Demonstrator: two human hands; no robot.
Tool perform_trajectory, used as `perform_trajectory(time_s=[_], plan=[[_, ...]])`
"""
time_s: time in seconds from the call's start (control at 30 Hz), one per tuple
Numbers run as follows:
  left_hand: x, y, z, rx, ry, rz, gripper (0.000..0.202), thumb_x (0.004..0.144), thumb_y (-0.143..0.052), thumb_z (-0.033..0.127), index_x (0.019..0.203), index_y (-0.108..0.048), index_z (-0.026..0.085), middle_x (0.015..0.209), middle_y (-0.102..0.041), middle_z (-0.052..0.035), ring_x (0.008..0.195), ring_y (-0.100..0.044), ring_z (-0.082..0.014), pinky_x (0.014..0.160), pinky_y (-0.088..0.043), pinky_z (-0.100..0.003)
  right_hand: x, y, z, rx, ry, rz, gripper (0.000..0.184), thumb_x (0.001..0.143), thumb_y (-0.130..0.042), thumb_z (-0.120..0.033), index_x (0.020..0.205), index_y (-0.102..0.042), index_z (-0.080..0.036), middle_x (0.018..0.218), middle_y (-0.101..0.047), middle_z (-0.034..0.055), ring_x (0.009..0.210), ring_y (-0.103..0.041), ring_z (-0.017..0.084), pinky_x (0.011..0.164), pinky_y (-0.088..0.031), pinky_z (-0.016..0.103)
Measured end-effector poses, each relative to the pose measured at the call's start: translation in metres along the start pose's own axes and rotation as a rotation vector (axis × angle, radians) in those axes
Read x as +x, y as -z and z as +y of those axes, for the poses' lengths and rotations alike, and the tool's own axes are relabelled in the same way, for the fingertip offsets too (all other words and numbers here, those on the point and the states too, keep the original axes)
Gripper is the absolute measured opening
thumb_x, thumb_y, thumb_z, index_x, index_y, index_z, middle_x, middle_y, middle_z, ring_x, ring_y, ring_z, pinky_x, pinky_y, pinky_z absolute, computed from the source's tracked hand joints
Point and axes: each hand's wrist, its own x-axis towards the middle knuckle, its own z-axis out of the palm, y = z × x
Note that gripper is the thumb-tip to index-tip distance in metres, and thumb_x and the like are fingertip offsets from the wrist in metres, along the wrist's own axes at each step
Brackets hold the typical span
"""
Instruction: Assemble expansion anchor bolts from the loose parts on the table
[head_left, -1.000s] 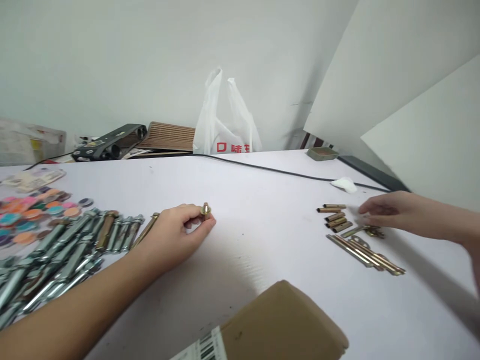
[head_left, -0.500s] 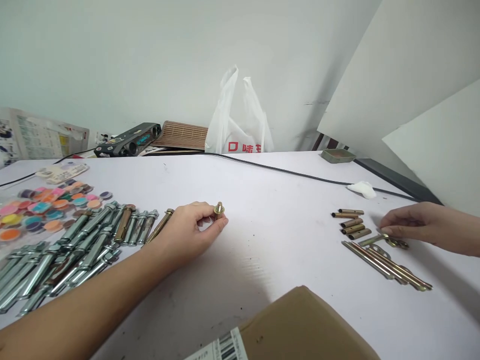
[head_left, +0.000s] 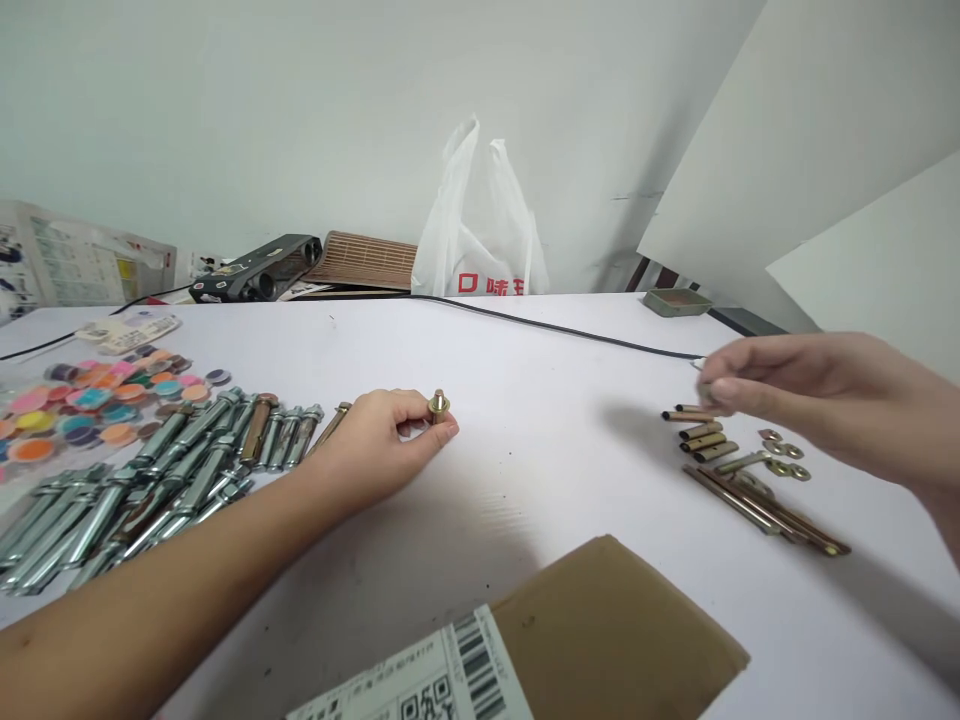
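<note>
My left hand (head_left: pixel 382 432) pinches a brass-coloured expansion bolt (head_left: pixel 439 402) upright between thumb and fingers, its threaded tip pointing up through a washer. My right hand (head_left: pixel 810 390) is raised over the right side of the table, thumb and fingertips pressed together on something small and blurred. Below it lie several metal sleeves (head_left: pixel 703 440), loose nuts and washers (head_left: pixel 784 450), and a row of long brass-coloured rods (head_left: pixel 757 510). Beside my left wrist, another brass-coloured bolt (head_left: pixel 330 428) is partly hidden.
Many silver expansion bolts (head_left: pixel 180 460) are heaped at left, near colourful paint pots (head_left: pixel 90 400). A cardboard box (head_left: pixel 615 630) stands at the front. Farther back are a white plastic bag (head_left: pixel 480 235), a black cable (head_left: pixel 540 326), a dark clock-like device (head_left: pixel 259 268) and a small green tray (head_left: pixel 677 301).
My right hand has lifted from the nuts and washers and moved up and left, uncovering them. My left hand still grips the bolt in nearly the same place.
</note>
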Motion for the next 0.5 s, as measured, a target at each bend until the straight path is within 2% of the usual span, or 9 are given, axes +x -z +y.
perform_trajectory(time_s=[0.07,0.1,0.2,0.23,0.37,0.5], plan=[[-0.001,0.002,-0.001,-0.077,0.023,-0.019,0.031,0.080,-0.054,0.045,0.081,-0.070,0.019,0.086,-0.071,-0.0039,0.078,-0.060,-0.0186,0.071,-0.043,-0.029,0.011,-0.020,-0.034,0.091,0.037,-0.199,0.025,0.084,-0.057,-0.047,0.084,-0.067,-0.025,0.067,-0.062,0.0047,0.048,-0.049,0.009,0.038,-0.035,0.023],[-0.001,0.003,-0.001,-0.106,0.037,-0.027,0.030,0.078,-0.056,0.044,0.083,-0.071,0.018,0.089,-0.072,-0.0044,0.080,-0.061,-0.0194,0.074,-0.044,-0.030,0.017,-0.031,-0.050,0.124,0.106,-0.238,0.023,0.083,-0.059,-0.045,0.085,-0.067,-0.024,0.068,-0.062,0.0029,0.049,-0.048,0.009,0.038,-0.035,0.021],[-0.002,0.004,-0.001,-0.130,0.051,-0.036,0.031,0.076,-0.058,0.043,0.086,-0.072,0.018,0.091,-0.072,-0.0049,0.081,-0.062,-0.0205,0.074,-0.045,-0.031,0.041,-0.072,-0.090,0.210,0.288,-0.233,0.017,0.085,-0.057,-0.034,0.083,-0.067,-0.020,0.074,-0.064,0.0025,0.062,-0.055,0.012,0.046,-0.042,0.022],[-0.003,0.004,-0.001,-0.122,0.041,-0.035,0.032,0.076,-0.058,0.044,0.087,-0.072,0.017,0.089,-0.072,-0.0046,0.080,-0.061,-0.0204,0.073,-0.044,-0.031,0.049,-0.086,-0.100,0.265,0.292,-0.239,0.016,0.084,-0.057,-0.031,0.084,-0.067,-0.019,0.078,-0.066,0.0031,0.066,-0.057,0.013,0.049,-0.044,0.023],[-0.004,0.003,-0.002,-0.067,-0.024,-0.022,0.031,0.080,-0.053,0.042,0.083,-0.071,0.017,0.074,-0.069,-0.0010,0.071,-0.057,-0.0170,0.066,-0.041,-0.028,0.074,-0.129,-0.119,0.475,0.284,-0.294,0.018,0.085,-0.055,-0.028,0.089,-0.068,-0.016,0.081,-0.067,0.0044,0.071,-0.059,0.014,0.056,-0.047,0.025],[-0.003,0.003,-0.004,-0.074,-0.073,-0.036,0.027,0.082,-0.051,0.037,0.080,-0.070,0.017,0.076,-0.068,-0.0001,0.070,-0.056,-0.0147,0.066,-0.040,-0.027,0.081,-0.140,-0.117,0.562,0.321,-0.335,0.020,0.086,-0.055,-0.030,0.089,-0.069,-0.015,0.081,-0.068,0.0038,0.074,-0.059,0.014,0.066,-0.048,0.027]])
